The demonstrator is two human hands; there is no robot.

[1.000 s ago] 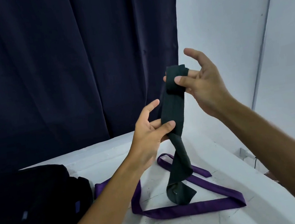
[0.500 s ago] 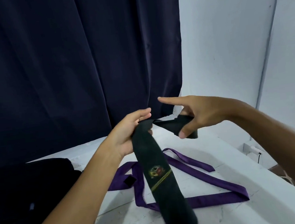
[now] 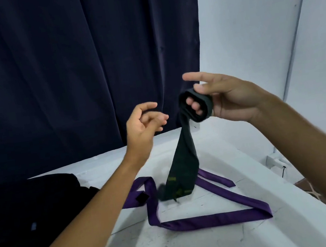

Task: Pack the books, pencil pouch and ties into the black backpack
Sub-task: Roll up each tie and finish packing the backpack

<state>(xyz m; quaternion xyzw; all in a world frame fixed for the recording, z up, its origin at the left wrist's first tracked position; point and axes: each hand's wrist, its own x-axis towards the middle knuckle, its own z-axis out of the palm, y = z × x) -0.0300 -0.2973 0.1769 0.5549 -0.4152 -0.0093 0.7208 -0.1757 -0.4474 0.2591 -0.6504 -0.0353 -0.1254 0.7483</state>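
At frame centre, right hand (image 3: 235, 99) fingers (image 3: 193, 104) clamp the half-rolled dark green tie (image 3: 183, 162); left hand (image 3: 142, 126) loosely curled, empty. Next: wind the hanging tail.

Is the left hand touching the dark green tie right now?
Apart. In the head view the left hand hangs with loosely curled fingers, dark curtain showing between it and the dark green tie, which is wound round the right hand fingers.

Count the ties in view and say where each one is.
2. The dark green tie is wound around the right hand, its tail hanging down. The purple tie lies on the white table. Others may be hidden in the backpack.
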